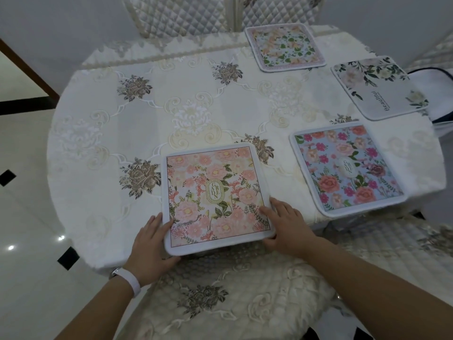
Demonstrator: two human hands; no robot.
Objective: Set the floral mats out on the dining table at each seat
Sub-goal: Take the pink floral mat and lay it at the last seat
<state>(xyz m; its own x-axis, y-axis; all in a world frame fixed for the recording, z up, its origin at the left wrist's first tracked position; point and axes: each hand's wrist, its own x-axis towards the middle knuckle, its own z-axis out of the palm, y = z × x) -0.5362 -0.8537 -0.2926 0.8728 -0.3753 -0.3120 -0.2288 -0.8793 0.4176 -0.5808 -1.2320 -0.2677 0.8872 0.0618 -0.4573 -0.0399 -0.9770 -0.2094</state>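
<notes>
Dining table [103, 153] under a cream embroidered cloth, with four square floral mats on it. Pink mat [215, 196]: peach and pink blooms, green leaves, a thin dark frame line, white rounded border and a central oval label reading "GARDEN"; it lies at the near edge, its near side overhanging slightly. Left hand [149, 244] grips the near-left corner, thumb on top and fingers below; a white band is on its wrist. Right hand [286, 224] holds the near-right corner, fingers spread flat on the top face. Blue mat [345, 168]: red, coral and magenta roses on pale blue, at the near-right edge, also with an oval label. White mat [380, 87]: dark foliage, pale blooms, the word "Beautiful", at the right edge. Pastel mat [284, 46]: small peach flowers, pink border, at the far edge before a quilted chair [171, 15].
</notes>
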